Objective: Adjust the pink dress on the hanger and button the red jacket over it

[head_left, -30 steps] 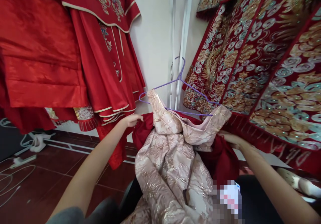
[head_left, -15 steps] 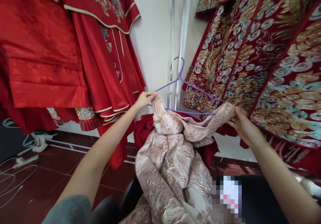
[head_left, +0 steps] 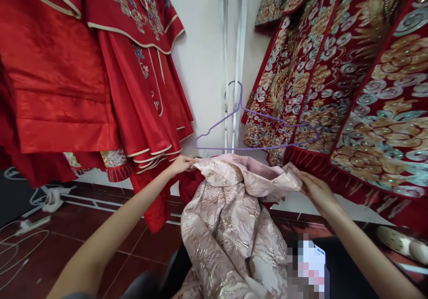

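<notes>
A pale pink brocade dress with a shiny raised pattern is stretched between my two hands. My left hand pinches one upper corner of it. The opposite upper corner is gripped by my right hand, whose fingertips are partly hidden behind the cloth. Just above the dress, a purple wire hanger hangs on a white upright pole, apart from the fabric. The lower part of the dress drapes toward me and runs out of view.
Red garments with cream piping hang at the left. At the right hangs a heavily embroidered red garment with fringe. White cables and a power strip lie on the tiled floor. A light clog sits low at the right.
Both hands have moved down with the top of the dress. It has come off the hanger's shoulders, and the whole purple hanger now shows bare above it.
</notes>
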Demonstrator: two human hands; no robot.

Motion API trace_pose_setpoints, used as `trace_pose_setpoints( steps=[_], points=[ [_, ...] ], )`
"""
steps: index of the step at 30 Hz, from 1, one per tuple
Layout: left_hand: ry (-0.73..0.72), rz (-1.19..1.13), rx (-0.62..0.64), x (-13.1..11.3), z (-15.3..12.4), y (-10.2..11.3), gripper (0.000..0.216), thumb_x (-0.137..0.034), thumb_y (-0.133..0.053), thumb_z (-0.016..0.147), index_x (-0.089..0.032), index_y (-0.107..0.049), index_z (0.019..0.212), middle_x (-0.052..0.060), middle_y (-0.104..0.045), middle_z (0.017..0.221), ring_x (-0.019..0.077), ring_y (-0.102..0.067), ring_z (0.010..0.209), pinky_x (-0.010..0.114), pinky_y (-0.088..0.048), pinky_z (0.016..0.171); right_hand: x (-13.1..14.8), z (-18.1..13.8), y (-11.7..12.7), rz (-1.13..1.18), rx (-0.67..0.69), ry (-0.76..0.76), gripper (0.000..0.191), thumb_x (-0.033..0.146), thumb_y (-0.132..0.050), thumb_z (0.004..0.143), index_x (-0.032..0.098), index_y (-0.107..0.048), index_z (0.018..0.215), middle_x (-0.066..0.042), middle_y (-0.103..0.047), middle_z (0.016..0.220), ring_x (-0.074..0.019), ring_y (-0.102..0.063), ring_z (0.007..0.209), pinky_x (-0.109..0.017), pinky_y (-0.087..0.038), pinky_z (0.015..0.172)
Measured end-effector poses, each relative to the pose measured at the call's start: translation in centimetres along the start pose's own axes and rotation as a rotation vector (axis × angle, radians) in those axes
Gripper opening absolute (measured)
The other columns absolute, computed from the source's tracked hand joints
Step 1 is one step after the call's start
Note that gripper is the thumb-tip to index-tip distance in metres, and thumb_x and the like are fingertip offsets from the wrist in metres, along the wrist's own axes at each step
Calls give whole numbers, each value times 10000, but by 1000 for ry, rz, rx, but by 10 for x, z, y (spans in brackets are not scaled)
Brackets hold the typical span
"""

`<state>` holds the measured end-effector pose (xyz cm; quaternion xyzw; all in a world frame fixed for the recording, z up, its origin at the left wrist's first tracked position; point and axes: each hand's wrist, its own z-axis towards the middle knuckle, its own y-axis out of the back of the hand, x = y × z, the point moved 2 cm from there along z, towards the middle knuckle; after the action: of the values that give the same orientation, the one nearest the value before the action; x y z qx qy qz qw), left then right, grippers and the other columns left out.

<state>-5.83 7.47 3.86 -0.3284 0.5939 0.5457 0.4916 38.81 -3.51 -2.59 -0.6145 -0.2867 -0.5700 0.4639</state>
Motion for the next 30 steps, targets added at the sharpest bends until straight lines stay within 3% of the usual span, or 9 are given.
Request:
trace_pose_setpoints(
  steps=[3,8,15,22,30],
  points=[
    [-18,-157,1,-5,-5,-16,323,-433,-777,595,-151,-737,747,39,-682,631,175,-619,636,303,-499,652,-10,-7,0,-31,28,18,229,369,-713,697,260,-721,899,-13,-733,914,-185,-689,818,-236,-574,640],
    [-54,-555,109,-44,-2,-47,343,-379,-763,678,-115,-715,891,89,-724,846,177,-652,742,294,-492,749,3,-17,-8,-51,94,87,281,417,-715,703,283,-712,949,14,-722,936,-162,-670,848,-206,-549,682],
    [-30,-971,68,-56,31,-75,261,-402,-714,731,-148,-659,755,25,-685,688,155,-645,653,305,-506,762,25,-29,-17,56,40,105,268,408,-744,663,237,-707,866,22,-695,821,-90,-605,663,-130,-490,544],
    [-21,-969,66,-51,47,-78,276,-408,-731,696,-150,-633,708,4,-652,621,127,-602,548,272,-476,639,47,-18,-12,240,-274,39,91,222,-682,687,229,-672,776,35,-653,693,-96,-556,515,-184,-485,448],
    [-187,-925,-48,-48,47,-69,276,-369,-781,642,-159,-632,741,-12,-651,662,106,-584,579,235,-430,628,53,-15,-14,274,-286,114,69,241,-678,679,261,-649,738,52,-655,669,-123,-597,532,-252,-548,487]
  ],
)
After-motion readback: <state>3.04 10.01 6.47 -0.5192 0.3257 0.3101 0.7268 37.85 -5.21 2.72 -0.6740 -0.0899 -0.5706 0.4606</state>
